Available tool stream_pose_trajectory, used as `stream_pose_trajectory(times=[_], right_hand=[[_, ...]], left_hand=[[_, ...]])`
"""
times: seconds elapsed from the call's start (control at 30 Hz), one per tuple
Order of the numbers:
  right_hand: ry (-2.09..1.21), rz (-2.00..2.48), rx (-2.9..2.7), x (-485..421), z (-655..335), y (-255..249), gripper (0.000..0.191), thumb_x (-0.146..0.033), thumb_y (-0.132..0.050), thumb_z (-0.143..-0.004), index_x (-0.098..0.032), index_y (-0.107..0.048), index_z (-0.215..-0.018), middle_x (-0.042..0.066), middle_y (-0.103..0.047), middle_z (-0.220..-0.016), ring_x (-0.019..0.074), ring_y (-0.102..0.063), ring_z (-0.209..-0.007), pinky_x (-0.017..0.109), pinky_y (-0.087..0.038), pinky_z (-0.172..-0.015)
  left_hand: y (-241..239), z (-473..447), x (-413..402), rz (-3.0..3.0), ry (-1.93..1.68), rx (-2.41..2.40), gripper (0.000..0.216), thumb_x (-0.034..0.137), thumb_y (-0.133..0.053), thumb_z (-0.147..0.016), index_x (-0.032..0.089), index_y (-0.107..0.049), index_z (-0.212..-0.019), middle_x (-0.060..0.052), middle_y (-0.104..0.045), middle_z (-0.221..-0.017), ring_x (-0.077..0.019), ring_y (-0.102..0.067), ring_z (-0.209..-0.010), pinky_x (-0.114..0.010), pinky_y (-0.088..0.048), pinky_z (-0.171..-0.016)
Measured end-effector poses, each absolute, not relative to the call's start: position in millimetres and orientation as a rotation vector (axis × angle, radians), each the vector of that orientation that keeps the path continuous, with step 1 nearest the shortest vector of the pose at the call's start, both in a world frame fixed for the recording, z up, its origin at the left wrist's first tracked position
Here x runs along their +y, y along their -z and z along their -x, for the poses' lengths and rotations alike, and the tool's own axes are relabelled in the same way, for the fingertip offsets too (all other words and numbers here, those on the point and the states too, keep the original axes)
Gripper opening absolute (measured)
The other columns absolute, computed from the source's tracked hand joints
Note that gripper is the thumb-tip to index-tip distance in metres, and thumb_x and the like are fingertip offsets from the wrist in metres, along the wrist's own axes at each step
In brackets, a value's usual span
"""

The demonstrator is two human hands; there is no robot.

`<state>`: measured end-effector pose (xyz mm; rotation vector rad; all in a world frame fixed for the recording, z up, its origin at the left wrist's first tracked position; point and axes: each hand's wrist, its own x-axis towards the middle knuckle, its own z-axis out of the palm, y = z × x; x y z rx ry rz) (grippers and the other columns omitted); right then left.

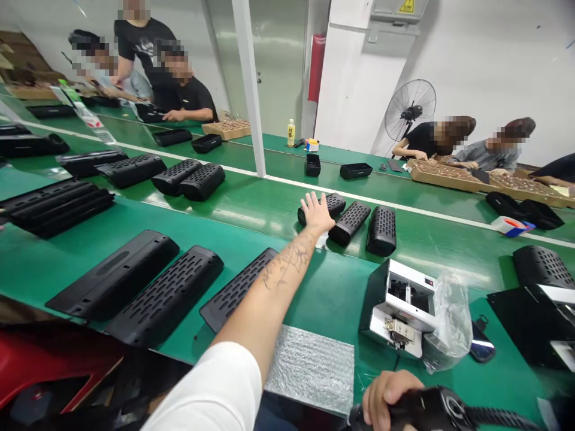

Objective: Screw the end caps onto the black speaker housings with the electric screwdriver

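Observation:
My left hand (317, 214) stretches far forward with its fingers spread. It is over the near end of a black perforated housing (335, 205) on the green belt; whether it touches cannot be told. Two more perforated housings (349, 223) (381, 230) lie just right of it. Low in the picture, my right hand (390, 395) is wrapped round a black corded tool that looks like an electric screwdriver (433, 410); its tip is hidden. Under my left forearm lies a long slotted black housing (240, 287), partly covered by the arm.
A white-and-black machine (399, 308) with a clear plastic bag (449, 323) stands right, near a phone (483, 344). A silvery foam sheet (312, 365) lies at the near edge. Long black panels (117, 269) lie left. A white post (249, 90) rises beyond; several people sit across the belt.

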<state>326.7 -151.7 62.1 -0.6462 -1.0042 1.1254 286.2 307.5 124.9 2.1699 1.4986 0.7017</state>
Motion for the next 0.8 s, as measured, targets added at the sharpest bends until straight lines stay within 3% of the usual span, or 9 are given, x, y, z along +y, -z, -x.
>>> stream_pose_trajectory(times=[0.1, 0.23, 0.37, 0.43, 0.5, 0.57, 0.63, 0.7, 0.8], right_hand=[[-1.035, 0.784, -0.904, -160, -303, -72, 0.045, -0.075, -0.072, -0.105, -0.035, -0.073, -0.125, -0.003, -0.064, -0.076, 0.0173, -0.061, -0.056, 0.038, -0.06, -0.065], [-0.843, 0.892, -0.84, -167, -295, -102, 0.039, -0.067, -0.074, -0.109, -0.031, -0.075, -0.123, -0.003, -0.067, -0.077, 0.017, -0.067, -0.06, 0.038, -0.063, -0.066], [-0.396, 1.002, -0.742, -170, -325, -139, 0.024, -0.049, -0.085, -0.104, -0.026, -0.082, -0.109, -0.003, -0.071, -0.069, 0.0171, -0.068, -0.053, 0.036, -0.064, -0.059], [-0.189, 1.019, -0.721, -162, -348, -152, 0.029, -0.049, -0.094, -0.093, -0.024, -0.082, -0.098, -0.003, -0.071, -0.065, 0.0188, -0.067, -0.048, 0.039, -0.064, -0.055], [0.0, 1.026, -0.703, -147, -370, -159, 0.03, -0.046, -0.097, -0.084, -0.023, -0.081, -0.094, -0.003, -0.071, -0.063, 0.0198, -0.065, -0.046, 0.041, -0.063, -0.054], [0.068, 1.029, -0.688, -128, -386, -161, 0.028, -0.043, -0.096, -0.084, -0.024, -0.08, -0.096, -0.003, -0.073, -0.064, 0.0198, -0.066, -0.047, 0.041, -0.063, -0.055], [0.071, 1.032, -0.692, -109, -395, -159, 0.027, -0.043, -0.096, -0.085, -0.024, -0.078, -0.092, -0.004, -0.072, -0.064, 0.0189, -0.066, -0.048, 0.038, -0.061, -0.054], [0.045, 1.055, -0.723, -94, -397, -154, 0.029, -0.042, -0.097, -0.085, -0.023, -0.074, -0.084, -0.003, -0.071, -0.063, 0.0182, -0.065, -0.047, 0.036, -0.06, -0.051], [-0.027, 1.12, -0.782, -84, -394, -147, 0.033, -0.041, -0.098, -0.084, -0.023, -0.072, -0.079, -0.003, -0.07, -0.062, 0.0177, -0.065, -0.046, 0.035, -0.06, -0.049]], left_hand=[[-151, -262, 338, -2.154, -0.562, 1.443, 0.139, 0.041, -0.11, -0.066, 0.012, -0.044, -0.186, -0.035, -0.032, -0.199, -0.0524, -0.014, -0.192, -0.072, 0.0, -0.154], [-160, -249, 339, -1.95, -0.465, 1.503, 0.135, 0.046, -0.117, -0.053, 0.004, -0.06, -0.167, -0.044, -0.058, -0.176, -0.0628, -0.045, -0.176, -0.081, -0.027, -0.146], [-170, -230, 323, -1.695, -0.42, 1.414, 0.091, 0.057, -0.108, -0.077, 0.006, -0.073, -0.144, -0.032, -0.084, -0.137, -0.0493, -0.082, -0.134, -0.067, -0.067, -0.116], [-180, -206, 314, -1.59, -0.429, 1.327, 0.076, 0.062, -0.098, -0.089, 0.009, -0.076, -0.138, -0.024, -0.089, -0.118, -0.0408, -0.088, -0.112, -0.061, -0.074, -0.102], [-191, -169, 298, -1.527, -0.475, 1.251, 0.075, 0.066, -0.097, -0.089, 0.01, -0.078, -0.135, -0.019, -0.089, -0.11, -0.0361, -0.088, -0.106, -0.058, -0.075, -0.101], [-202, -124, 270, -1.533, -0.547, 1.141, 0.087, 0.07, -0.104, -0.078, 0.012, -0.08, -0.137, -0.016, -0.089, -0.114, -0.0363, -0.087, -0.11, -0.057, -0.074, -0.106], [-212, -76, 231, -1.664, -0.631, 0.937, 0.105, 0.075, -0.106, -0.068, 0.015, -0.079, -0.15, -0.015, -0.088, -0.131, -0.0419, -0.086, -0.124, -0.062, -0.071, -0.116], [-213, -33, 183, -1.919, -0.675, 0.855, 0.12, 0.076, -0.107, -0.069, 0.022, -0.07, -0.17, -0.012, -0.082, -0.152, -0.0469, -0.079, -0.145, -0.063, -0.064, -0.129], [-190, 13, 109, -2.341, -0.666, 0.816, 0.13, 0.062, -0.109, -0.073, 0.027, -0.053, -0.185, -0.015, -0.066, -0.176, -0.0509, -0.064, -0.164, -0.066, -0.055, -0.141]])
